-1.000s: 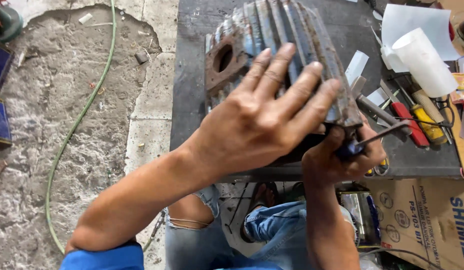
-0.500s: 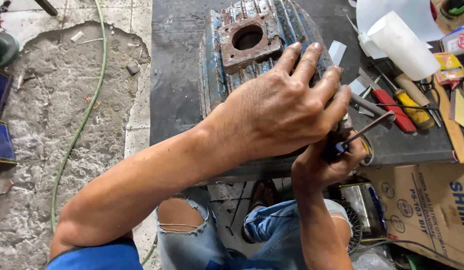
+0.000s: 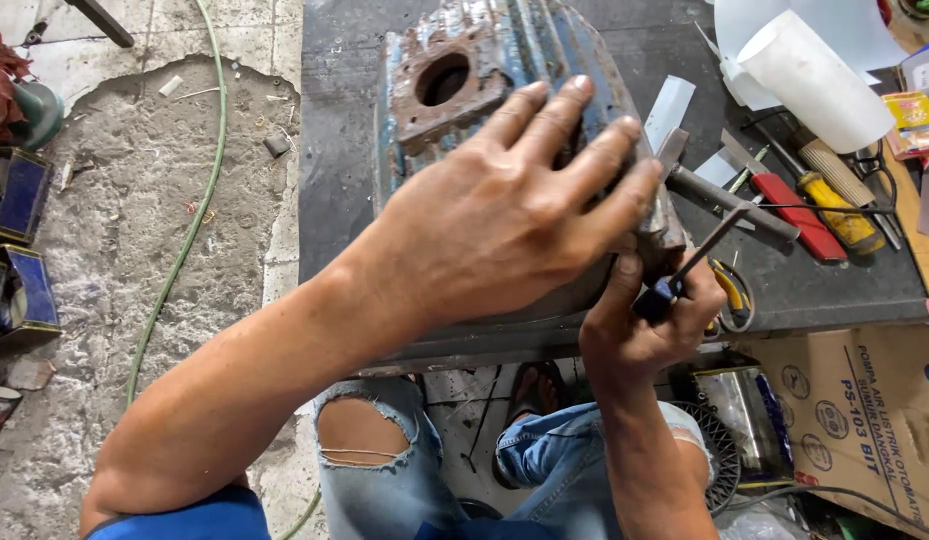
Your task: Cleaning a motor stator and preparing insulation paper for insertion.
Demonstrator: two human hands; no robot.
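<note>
A blue, rusty ribbed motor housing (image 3: 505, 60) with a round hole in its rusted plate lies on a dark workbench (image 3: 335, 170). My left hand (image 3: 515, 215) lies flat over its ribbed side, fingers spread and pressing on it. My right hand (image 3: 650, 320) sits at the housing's near right end, closed around a thin dark-handled tool (image 3: 690, 265) whose metal shaft points up to the right. The housing's near end is hidden by both hands.
Red- and yellow-handled screwdrivers (image 3: 815, 200), a metal bar and a white paper roll (image 3: 810, 80) lie on the bench's right. A cardboard box (image 3: 865, 410) stands below right. A green hose (image 3: 185, 240) runs over the cracked concrete floor, with blue tins (image 3: 25, 240) at left.
The view has shifted so the housing sits lower and nearer. My left hand has stayed on the housing and my right hand keeps the thin tool at its near end.
</note>
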